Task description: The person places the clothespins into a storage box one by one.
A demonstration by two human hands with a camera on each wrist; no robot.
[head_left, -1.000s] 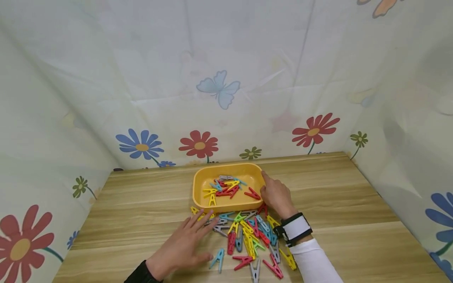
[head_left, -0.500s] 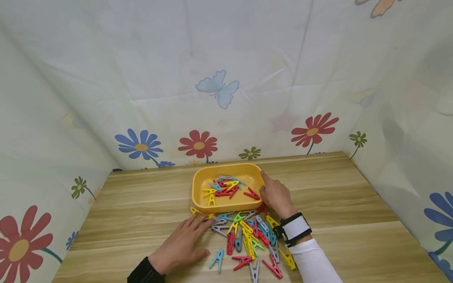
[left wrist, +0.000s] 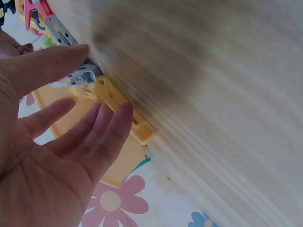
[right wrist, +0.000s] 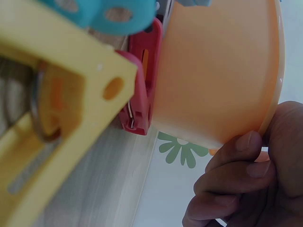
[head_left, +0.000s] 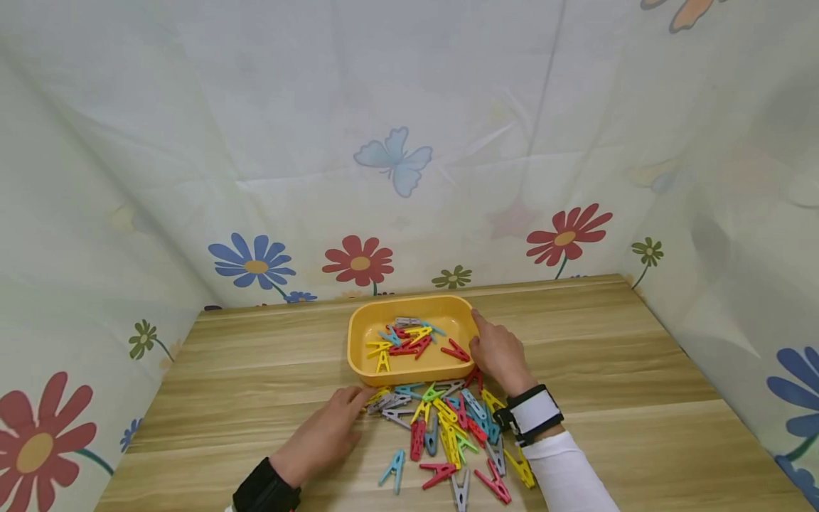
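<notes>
My right hand [head_left: 502,355] grips the right side of a yellow plastic basin [head_left: 355,366]; in the right wrist view its thumb lies along the rim and its fingers [right wrist: 241,170] curl against the outer wall. Inside the basin lie several coloured clothespins [head_left: 419,347]. Palm turned toward the pile, my left hand [head_left: 323,434] rests low by the basin's front left corner. Its loosely bent fingers reach a yellow clothespin [left wrist: 113,97], the thumb standing apart from them. Grey clothespins [left wrist: 83,75] lie just beyond those fingertips.
A loose pile of red, yellow, blue, green and grey clothespins [head_left: 448,419] spreads in front of the basin, partly under the right wrist. A light blue clothespin [head_left: 393,471] lies apart at the pile's near left. Behind the wooden table [head_left: 256,355] hangs a flower-printed cloth [head_left: 288,192].
My left hand has turned onto its edge and its fingers have drawn together. The yellow and grey clothespins beside it sit bunched closer; the right hand and the basin have stayed put.
</notes>
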